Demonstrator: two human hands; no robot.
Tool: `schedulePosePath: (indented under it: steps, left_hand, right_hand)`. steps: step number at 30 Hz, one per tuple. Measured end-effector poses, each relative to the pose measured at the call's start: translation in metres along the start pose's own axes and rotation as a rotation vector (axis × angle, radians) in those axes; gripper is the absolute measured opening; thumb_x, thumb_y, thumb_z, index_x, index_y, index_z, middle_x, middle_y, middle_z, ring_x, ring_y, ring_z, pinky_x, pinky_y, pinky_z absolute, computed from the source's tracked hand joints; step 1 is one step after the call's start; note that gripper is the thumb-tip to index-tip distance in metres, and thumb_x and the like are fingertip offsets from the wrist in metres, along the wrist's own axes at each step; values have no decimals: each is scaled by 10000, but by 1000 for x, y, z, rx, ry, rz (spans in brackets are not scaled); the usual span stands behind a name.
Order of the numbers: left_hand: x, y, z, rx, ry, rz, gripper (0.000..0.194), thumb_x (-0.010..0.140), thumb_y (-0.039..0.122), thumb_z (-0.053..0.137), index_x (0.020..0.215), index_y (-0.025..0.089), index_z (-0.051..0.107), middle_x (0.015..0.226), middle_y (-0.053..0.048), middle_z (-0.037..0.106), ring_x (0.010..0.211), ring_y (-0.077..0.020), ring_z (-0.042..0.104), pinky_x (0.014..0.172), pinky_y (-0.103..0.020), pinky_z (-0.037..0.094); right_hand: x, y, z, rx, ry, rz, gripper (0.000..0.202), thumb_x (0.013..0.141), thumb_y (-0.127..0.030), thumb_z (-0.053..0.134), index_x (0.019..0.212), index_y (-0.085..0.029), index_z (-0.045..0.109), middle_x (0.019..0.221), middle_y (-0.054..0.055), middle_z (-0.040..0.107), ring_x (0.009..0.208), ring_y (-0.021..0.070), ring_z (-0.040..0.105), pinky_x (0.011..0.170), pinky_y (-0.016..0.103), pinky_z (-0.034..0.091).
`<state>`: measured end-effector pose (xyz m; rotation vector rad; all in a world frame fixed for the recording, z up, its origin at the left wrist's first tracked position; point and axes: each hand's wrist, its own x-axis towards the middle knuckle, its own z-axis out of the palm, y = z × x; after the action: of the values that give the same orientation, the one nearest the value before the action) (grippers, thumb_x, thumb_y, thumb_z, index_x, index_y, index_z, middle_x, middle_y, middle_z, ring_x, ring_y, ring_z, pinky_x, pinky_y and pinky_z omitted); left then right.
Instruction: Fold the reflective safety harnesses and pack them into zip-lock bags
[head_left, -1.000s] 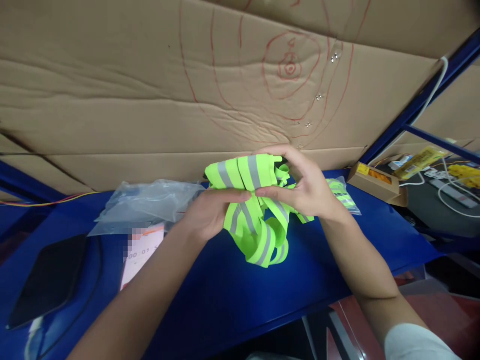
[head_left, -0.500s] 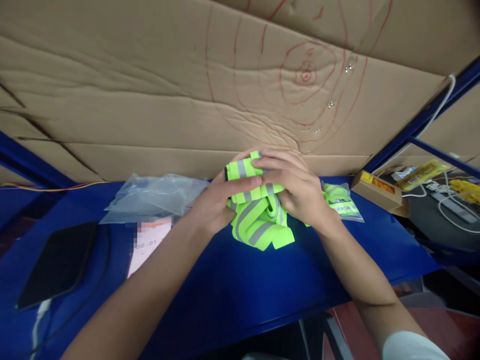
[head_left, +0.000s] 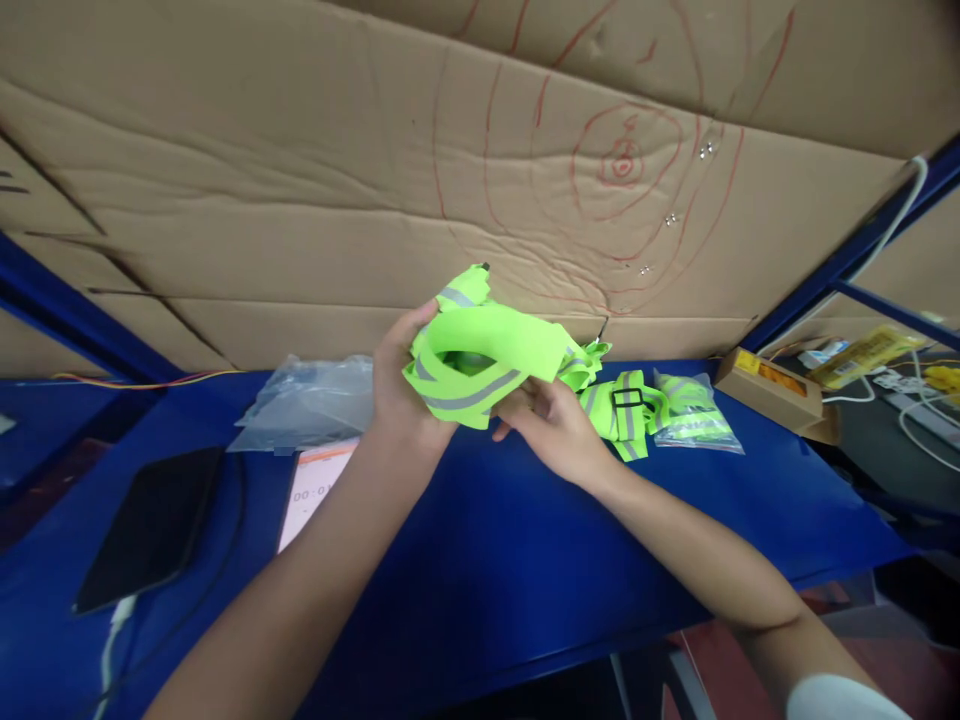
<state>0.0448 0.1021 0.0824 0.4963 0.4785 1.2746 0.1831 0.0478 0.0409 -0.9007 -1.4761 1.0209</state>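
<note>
A neon-yellow reflective strap point(head_left: 491, 345) with grey stripes is bunched and looped between my two hands, above the blue table. My left hand point(head_left: 405, 375) wraps round its left side, the fingers partly hidden behind the band. From below and to the right, my right hand point(head_left: 551, 425) grips the strap with curled fingers. More of the same webbing, with a black slide buckle point(head_left: 628, 399), lies on the table just right of my right hand. Farther right is a clear bag point(head_left: 694, 410) with a folded yellow strap inside.
Empty clear plastic bags point(head_left: 307, 400) lie at the left, by a lit phone screen point(head_left: 315, 485) and a black tablet point(head_left: 154, 530) with a white cable. A small cardboard box point(head_left: 769, 390) stands at the right. Cardboard point(head_left: 300, 200) with red rings walls the back.
The strap bundle has been turned and opened into a loop. My right hand has moved from its top to underneath. Webbing with a buckle now shows at the right.
</note>
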Motion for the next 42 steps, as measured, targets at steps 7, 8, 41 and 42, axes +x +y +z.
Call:
schedulePosePath:
  steps: [7, 8, 41, 42]
  left_hand:
    - [-12, -14, 7, 59, -102, 121, 103, 876, 268, 686, 895, 182, 739, 903, -39, 781, 963, -256, 744, 870, -348, 607]
    - [-12, -15, 7, 93, -91, 174, 96, 863, 263, 710, 920, 195, 750, 934, -32, 788, 1028, -272, 741, 901, -359, 606]
    - [-4, -10, -5, 549, 3, 783, 524, 783, 218, 868, 1193, 289, 549, 1304, 40, 651, 1173, -191, 666, 1031, -297, 506]
    - [-5, -11, -6, 590, -23, 777, 529, 791, 227, 867, 1204, 289, 542, 1317, 27, 638, 1143, -194, 672, 1032, -302, 509]
  right_hand:
    - [4, -2, -3, 533, -18, 277, 367, 657, -327, 937, 863, -203, 660, 675, -50, 589, 575, 83, 486, 510, 202, 439]
    - [4, -1, -4, 548, -19, 302, 353, 646, -304, 936, 822, -200, 648, 636, -60, 552, 545, 73, 432, 474, 194, 376]
    - [13, -4, -17, 603, -26, 516, 589, 935, -710, 608, 1178, -183, 707, 1254, 114, 709, 1025, 202, 707, 792, 294, 638]
    - [14, -5, -18, 590, -19, 543, 614, 916, -734, 616, 1175, -185, 706, 1242, 114, 711, 1004, 199, 708, 785, 292, 633]
